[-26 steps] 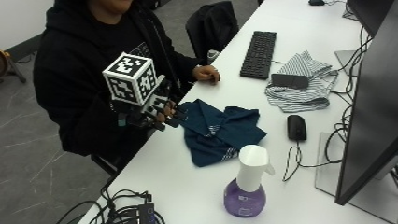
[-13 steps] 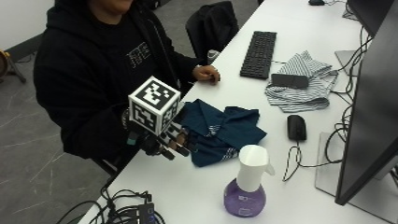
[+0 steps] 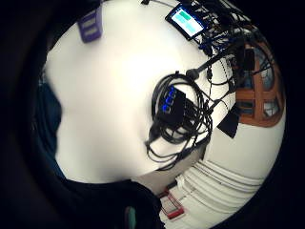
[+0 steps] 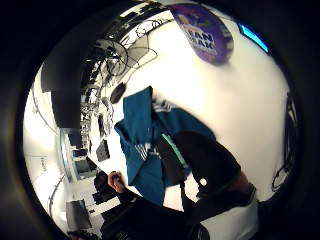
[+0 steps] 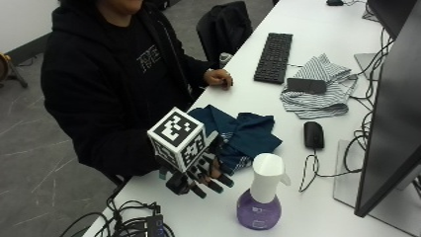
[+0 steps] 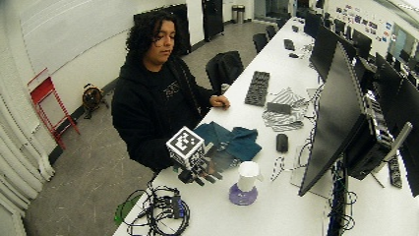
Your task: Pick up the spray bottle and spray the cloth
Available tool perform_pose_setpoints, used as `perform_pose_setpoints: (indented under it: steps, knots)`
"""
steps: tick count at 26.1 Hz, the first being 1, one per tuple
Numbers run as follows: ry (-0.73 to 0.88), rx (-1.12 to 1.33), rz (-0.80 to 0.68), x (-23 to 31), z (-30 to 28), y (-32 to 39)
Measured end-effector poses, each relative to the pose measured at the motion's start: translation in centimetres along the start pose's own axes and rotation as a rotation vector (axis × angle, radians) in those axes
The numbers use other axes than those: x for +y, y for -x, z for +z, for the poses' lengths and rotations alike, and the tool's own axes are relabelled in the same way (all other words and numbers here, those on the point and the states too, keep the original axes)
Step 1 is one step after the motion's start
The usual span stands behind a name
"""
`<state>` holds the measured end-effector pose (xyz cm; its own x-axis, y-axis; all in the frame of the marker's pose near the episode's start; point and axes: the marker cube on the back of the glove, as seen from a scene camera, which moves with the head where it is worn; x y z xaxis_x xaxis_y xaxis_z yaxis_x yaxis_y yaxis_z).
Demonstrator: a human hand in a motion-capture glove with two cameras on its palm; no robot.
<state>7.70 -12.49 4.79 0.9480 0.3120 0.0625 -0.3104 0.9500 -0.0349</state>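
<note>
Moved: your gloved right hand [image 5: 197,180] came down from the cloth [image 5: 240,136] toward the table [image 5: 315,212] — fingers relaxed, holding nothing.
Bottle: spray bottle [image 5: 261,200] stands just beside it, near the cloth.
Risk: you may knock it over — tall, narrow neck.

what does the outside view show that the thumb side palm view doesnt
Only the outside view shows the spray bottle's white sprayer head and the gloved right hand hovering over the table beside it. Only the thumb side palm view shows the bottle's label close up. Both show the purple spray bottle, the blue cloth and the mouse.
</note>
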Motion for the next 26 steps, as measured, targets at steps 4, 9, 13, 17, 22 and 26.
perform_pose_setpoints:
  steps: [4, 9, 13, 17, 22, 26]
  knots:
    - [-0.103, -0.050, 0.067, -2.5, 0.1, -0.1]
    - [-0.220, -0.262, 0.131, -5.1, -0.8, -0.3]
    - [-0.239, -0.371, 0.150, -7.2, -1.8, 0.2]
    - [-0.249, -0.462, 0.176, -9.2, -2.5, 0.6]
    - [-0.299, -0.610, 0.182, -10.7, -3.4, 0.8]
    - [-0.321, -0.742, 0.181, -11.5, -4.1, 0.9]
